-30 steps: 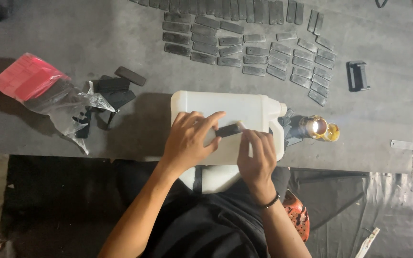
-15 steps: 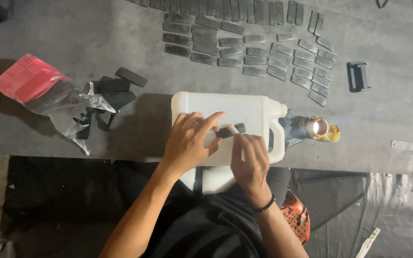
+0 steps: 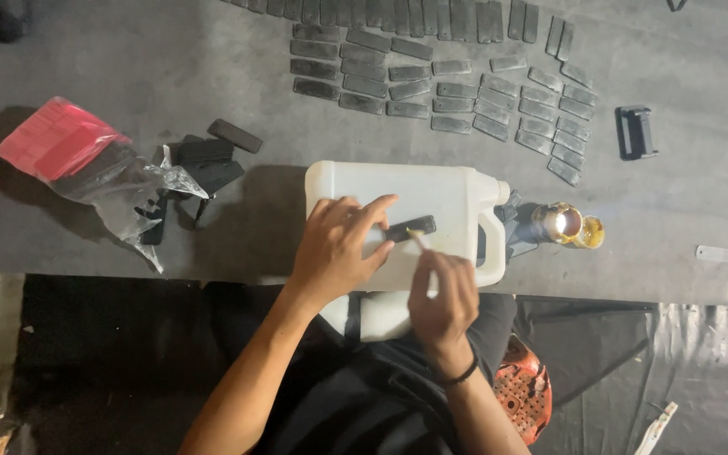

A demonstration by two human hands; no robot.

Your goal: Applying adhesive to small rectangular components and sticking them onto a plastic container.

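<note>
White plastic jug [image 3: 431, 198] lies flat with a small black strip [image 3: 410, 227] on top, long axis left-right. Left hand [image 3: 339, 248] pins its left end with spread fingertips; right hand [image 3: 442, 299], fingers pinching a thin stick [image 3: 420, 238], touches it from below.
</note>
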